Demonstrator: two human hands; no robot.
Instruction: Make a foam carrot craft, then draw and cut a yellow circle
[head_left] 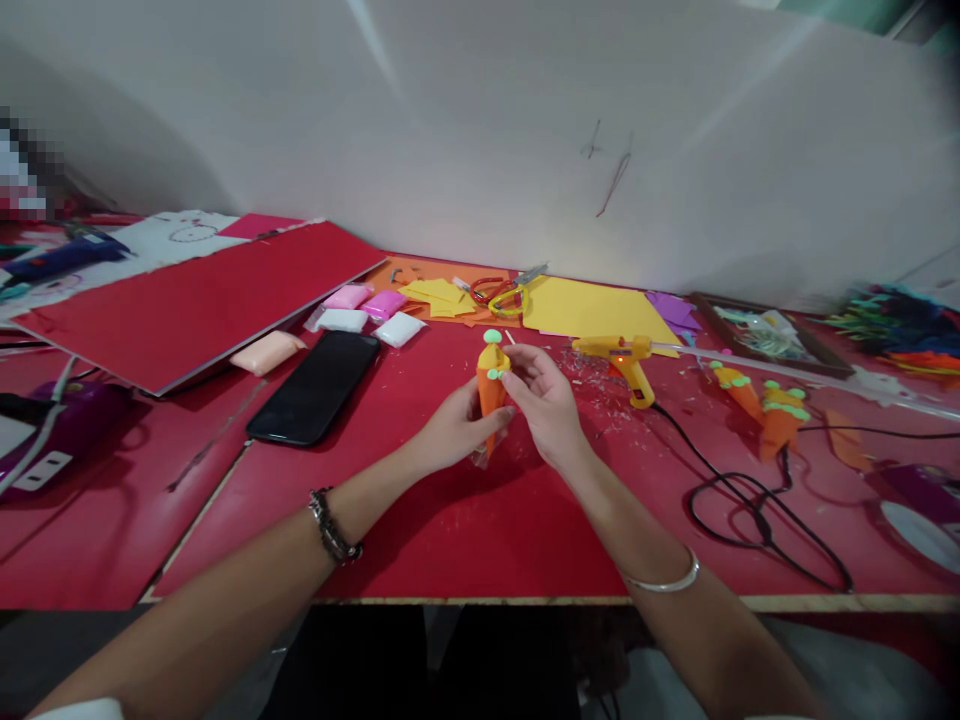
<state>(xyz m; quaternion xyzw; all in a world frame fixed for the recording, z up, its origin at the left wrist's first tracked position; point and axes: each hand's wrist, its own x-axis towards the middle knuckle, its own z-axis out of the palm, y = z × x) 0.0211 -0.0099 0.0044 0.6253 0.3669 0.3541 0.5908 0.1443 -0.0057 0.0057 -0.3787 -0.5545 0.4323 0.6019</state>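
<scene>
A small orange paper cone (491,398) with a yellow top and light green balls on it stands point down above the red table. My left hand (461,425) is wrapped around its lower part, thumb across the front. From the other side, my right hand (546,400) is closed at the cone's upper edge, its thumb tip beside a light green ball (495,374). Fingers hide part of the cone. To the right of my hands lies a yellow hot glue gun (619,362), a small light glowing on it, with a clear glue stick in its back.
A black phone (315,388) and several wrapped clay packs (399,329) lie left, near a raised red board (210,295). Scissors (510,290) rest on yellow paper (600,315) at the back. Right are similar cones (781,415) and a looped black cable (757,530).
</scene>
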